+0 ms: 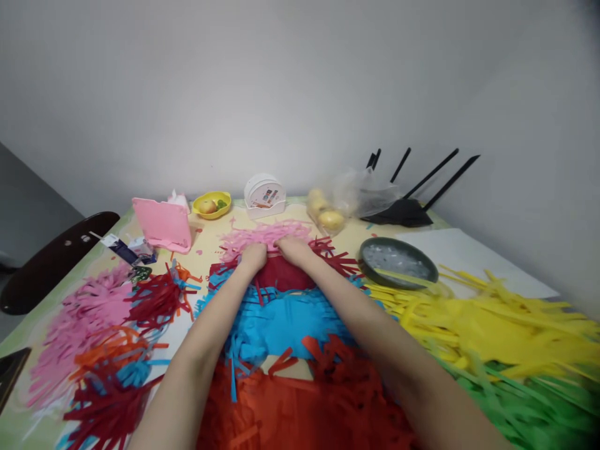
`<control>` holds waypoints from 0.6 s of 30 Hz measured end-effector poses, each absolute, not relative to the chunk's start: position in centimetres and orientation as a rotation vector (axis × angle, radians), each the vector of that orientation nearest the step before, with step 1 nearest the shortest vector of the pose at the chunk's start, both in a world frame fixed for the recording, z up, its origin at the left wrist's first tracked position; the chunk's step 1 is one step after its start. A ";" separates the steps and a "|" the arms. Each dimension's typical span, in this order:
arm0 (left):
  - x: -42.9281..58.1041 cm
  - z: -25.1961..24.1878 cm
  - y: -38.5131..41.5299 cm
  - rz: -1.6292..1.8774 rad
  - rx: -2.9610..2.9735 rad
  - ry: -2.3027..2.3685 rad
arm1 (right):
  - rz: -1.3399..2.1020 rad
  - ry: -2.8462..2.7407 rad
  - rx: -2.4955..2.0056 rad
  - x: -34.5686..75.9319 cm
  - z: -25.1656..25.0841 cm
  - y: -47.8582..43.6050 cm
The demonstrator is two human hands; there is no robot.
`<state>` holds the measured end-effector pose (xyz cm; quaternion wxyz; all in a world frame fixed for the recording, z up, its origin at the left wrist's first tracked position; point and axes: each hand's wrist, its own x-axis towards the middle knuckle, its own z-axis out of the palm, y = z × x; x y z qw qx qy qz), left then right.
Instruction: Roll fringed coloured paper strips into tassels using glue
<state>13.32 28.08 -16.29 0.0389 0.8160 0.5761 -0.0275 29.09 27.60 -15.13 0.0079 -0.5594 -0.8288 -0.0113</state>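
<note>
Both my hands reach far across the table. My left hand has its fingers curled in at the upper edge of a dark red fringed paper. Close beside it, my right hand is closed at the same edge. A pink fringed paper lies just beyond my hands, its strips spread toward the wall. Between my forearms lie a blue fringed paper and, nearest me, an orange-red fringed paper. My fingertips are small and partly hidden.
At right lie yellow and green fringes, a dark bowl and a black fan-like thing. At left are loose tassels and a pink tablet case. A yellow fruit dish and bagged yellow fruit stand behind.
</note>
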 end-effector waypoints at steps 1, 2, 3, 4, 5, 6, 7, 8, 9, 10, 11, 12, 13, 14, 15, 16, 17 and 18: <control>13.2 -16.3 28.1 -0.086 2.505 1.761 | -0.030 -2.637 -1.733 28.8 -15.5 27.9; 13.1 -16.4 28.1 -0.085 2.508 1.752 | -0.034 -2.672 -1.726 28.6 -15.7 28.1; 13.0 -16.4 28.1 -0.081 2.510 1.742 | -0.046 -2.700 -1.724 28.7 -15.9 28.3; 12.8 -16.5 28.1 -0.075 2.510 1.734 | -0.062 -2.723 -1.721 28.9 -16.0 28.4; 12.6 -16.5 28.2 -0.067 2.507 1.727 | -0.079 -2.740 -1.715 29.1 -16.0 28.5; 12.5 -16.5 28.2 -0.058 2.503 1.723 | -0.096 -2.754 -1.708 29.3 -16.0 28.6; 12.4 -16.5 28.2 -0.046 2.498 1.720 | -0.112 -2.765 -1.701 29.5 -15.9 28.7; 12.3 -16.4 28.2 -0.035 2.491 1.720 | -0.127 -2.770 -1.698 29.7 -15.8 28.8; 12.2 -16.3 28.3 -0.023 2.484 1.722 | -0.139 -2.771 -1.699 29.8 -15.8 29.0; 12.2 -16.2 28.3 -0.009 2.478 1.725 | -0.150 -2.768 -1.704 29.8 -15.7 29.1; 12.2 -16.1 28.3 0.004 2.471 1.729 | -0.160 -2.762 -1.711 29.8 -15.7 29.2; 12.2 -15.9 28.3 0.019 2.464 1.733 | -0.166 -2.755 -1.719 29.7 -15.7 29.3; 12.2 -15.7 28.3 0.034 2.455 1.738 | -0.171 -2.749 -1.725 29.7 -15.7 29.4; 12.2 -15.6 28.4 0.048 2.446 1.742 | -0.173 -2.743 -1.730 29.7 -15.6 29.4; 12.2 -15.4 28.4 0.061 2.436 1.745 | -0.174 -2.738 -1.734 29.8 -15.6 29.5; 12.2 -15.2 28.5 0.073 2.424 1.749 | -0.174 -2.734 -1.738 29.8 -15.5 29.5; 12.2 -15.0 28.6 0.081 2.412 1.751 | -0.171 -2.731 -1.743 29.9 -15.5 29.5; 12.2 -14.9 28.7 0.088 2.399 1.752 | -0.168 -2.729 -1.746 30.0 -15.4 29.5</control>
